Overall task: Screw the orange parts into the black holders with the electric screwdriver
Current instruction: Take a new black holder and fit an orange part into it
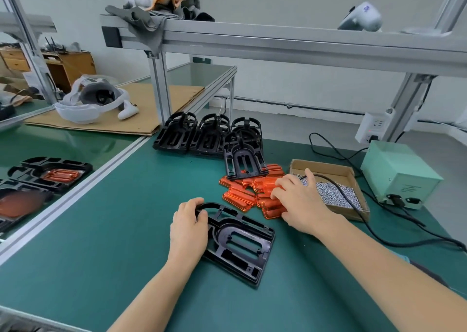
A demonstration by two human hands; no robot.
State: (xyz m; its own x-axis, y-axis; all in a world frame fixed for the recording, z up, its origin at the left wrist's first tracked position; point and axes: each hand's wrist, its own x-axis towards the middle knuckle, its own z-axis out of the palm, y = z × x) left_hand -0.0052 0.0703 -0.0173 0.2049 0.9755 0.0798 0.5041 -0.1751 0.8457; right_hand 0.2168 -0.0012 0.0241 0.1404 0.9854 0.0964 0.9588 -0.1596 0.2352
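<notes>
A black holder (242, 243) lies flat on the green mat in front of me. My left hand (188, 226) grips its rounded left end, fingers curled over the rim. A pile of orange parts (242, 195) lies just behind it. My right hand (298, 200) rests on the right side of that pile, its fingers curled around one orange part. Several more black holders (209, 134) stand in a row at the back, and one (243, 159) leans on the orange pile. No electric screwdriver is visible.
A cardboard box of small silver screws (336, 192) sits right of the pile, a black cable (379, 220) running over it. A pale green power box (399, 175) stands at far right. A finished holder (53, 173) and a headset (93, 101) lie left.
</notes>
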